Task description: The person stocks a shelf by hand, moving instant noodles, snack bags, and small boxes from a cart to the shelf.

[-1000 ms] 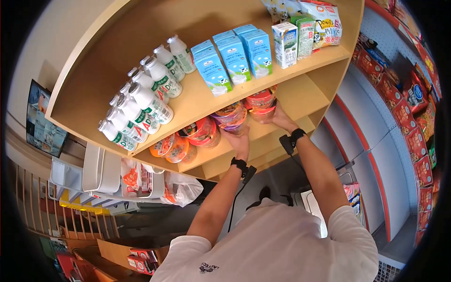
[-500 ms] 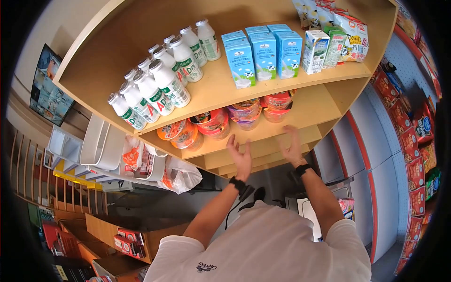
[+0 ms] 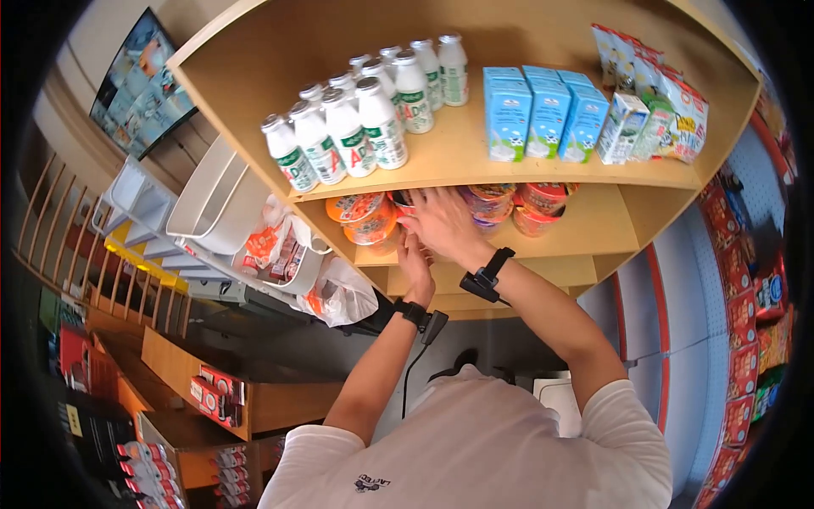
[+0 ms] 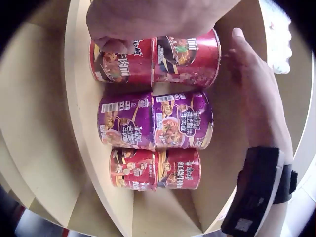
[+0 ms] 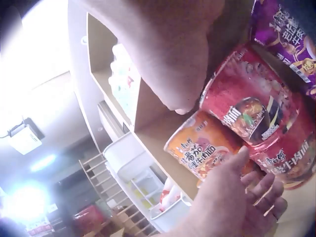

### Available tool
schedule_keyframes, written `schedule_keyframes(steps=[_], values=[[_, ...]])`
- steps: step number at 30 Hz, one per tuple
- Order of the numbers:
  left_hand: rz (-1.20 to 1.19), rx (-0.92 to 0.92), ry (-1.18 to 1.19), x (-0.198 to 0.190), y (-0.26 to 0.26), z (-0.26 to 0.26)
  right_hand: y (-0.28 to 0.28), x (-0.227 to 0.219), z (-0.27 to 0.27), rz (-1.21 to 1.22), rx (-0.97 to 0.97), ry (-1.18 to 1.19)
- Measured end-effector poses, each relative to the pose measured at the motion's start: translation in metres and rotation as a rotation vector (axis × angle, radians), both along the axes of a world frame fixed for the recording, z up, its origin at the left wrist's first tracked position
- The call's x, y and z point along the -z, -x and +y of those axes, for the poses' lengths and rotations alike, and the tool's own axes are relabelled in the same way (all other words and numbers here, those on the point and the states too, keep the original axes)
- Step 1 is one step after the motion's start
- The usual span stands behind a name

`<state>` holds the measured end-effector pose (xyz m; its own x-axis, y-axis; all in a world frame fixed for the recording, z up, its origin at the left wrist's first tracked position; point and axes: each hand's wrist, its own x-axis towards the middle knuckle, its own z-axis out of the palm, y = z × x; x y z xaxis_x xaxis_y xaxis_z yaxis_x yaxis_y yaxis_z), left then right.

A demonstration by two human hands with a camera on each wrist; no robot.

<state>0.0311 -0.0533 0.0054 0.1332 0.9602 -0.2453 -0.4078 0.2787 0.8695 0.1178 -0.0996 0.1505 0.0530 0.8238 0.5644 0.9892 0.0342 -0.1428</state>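
Observation:
Two-high stacks of instant noodle bowls stand on the middle shelf. My right hand (image 3: 445, 225) reaches over the upper bowl of a red stack (image 5: 247, 98), fingers extended along its top. Lower and in front, my left hand (image 3: 415, 267) has its fingers at the lower red bowl (image 4: 116, 66), loosely bent; both hands largely cover this stack in the head view. Directly left of it is an orange stack (image 3: 363, 212), close to the left hand. To the right stand a purple stack (image 4: 155, 121) and another red stack (image 3: 543, 204).
Above, the top shelf (image 3: 441, 165) holds white bottles (image 3: 339, 136), blue milk cartons (image 3: 543, 110), small drink cartons (image 3: 623, 127) and snack bags (image 3: 682, 110). White bins (image 3: 208, 199) and a plastic bag (image 3: 339, 293) sit at left. Snack racks (image 3: 738, 356) line the right.
Both hands left the stacks at the right, drew back open, then moved left to the red stack beside the orange one. The head view has shifted so the shelf sits further right.

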Motion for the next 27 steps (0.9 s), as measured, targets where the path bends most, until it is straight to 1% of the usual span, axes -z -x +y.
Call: schedule_keyframes(steps=[2, 4, 5, 7, 9, 11, 12, 13, 14, 15, 18, 20, 21, 23, 24, 25, 26, 27], values=[[0.006, 0.032, 0.016, -0.006, 0.0, 0.003, -0.011, 0.007, 0.007, -0.052, 0.001, 0.012], [0.04, 0.012, 0.037, -0.008, 0.0, 0.004, -0.02, 0.014, 0.015, -0.023, -0.011, 0.103], [0.063, 0.013, 0.04, -0.008, -0.001, 0.004, -0.024, 0.019, 0.015, -0.031, -0.037, 0.042], [0.086, 0.018, 0.046, -0.005, -0.002, 0.004, -0.027, 0.01, 0.007, -0.067, -0.054, 0.045], [0.031, 0.023, 0.004, -0.001, -0.002, 0.007, -0.032, 0.007, 0.005, -0.096, -0.063, 0.045], [0.009, 0.007, -0.018, 0.0, -0.005, 0.011, -0.038, 0.005, 0.005, -0.012, -0.11, 0.168], [-0.017, -0.016, -0.04, 0.0, -0.008, 0.013, -0.042, 0.005, 0.006, -0.012, -0.105, 0.165], [-0.017, -0.012, -0.042, 0.0, -0.009, 0.015, -0.045, 0.006, 0.006, -0.004, -0.146, 0.152], [-0.055, -0.031, -0.095, 0.001, -0.01, 0.016, -0.047, 0.007, 0.006, 0.006, -0.189, 0.14], [-0.094, -0.05, -0.149, 0.002, -0.011, 0.017, -0.048, 0.007, 0.006, 0.006, -0.185, 0.139], [-0.118, -0.072, -0.173, 0.004, -0.014, 0.018, -0.052, 0.006, 0.006, -0.007, -0.188, 0.149], [-0.137, -0.084, -0.203, 0.005, -0.014, 0.017, -0.055, 0.007, 0.007, 0.033, -0.234, 0.174], [-0.156, -0.099, -0.227, 0.008, -0.015, 0.016, -0.056, 0.009, 0.007, 0.035, -0.224, 0.172], [-0.136, -0.072, -0.235, 0.011, -0.012, 0.018, -0.057, 0.014, 0.007, 0.06, -0.272, 0.137], [-0.118, -0.053, -0.243, 0.013, -0.01, 0.021, -0.056, 0.012, 0.005, 0.065, -0.254, 0.136], [-0.08, -0.041, -0.289, 0.014, -0.008, 0.019, -0.055, 0.009, 0.003, 0.008, -0.26, 0.126], [-0.114, -0.05, -0.263, 0.014, -0.006, 0.02, -0.055, 0.007, -0.002, -0.048, -0.252, 0.121], [-0.145, -0.038, -0.231, 0.008, -0.006, 0.018, -0.052, 0.007, -0.006, -0.006, -0.288, 0.06]])
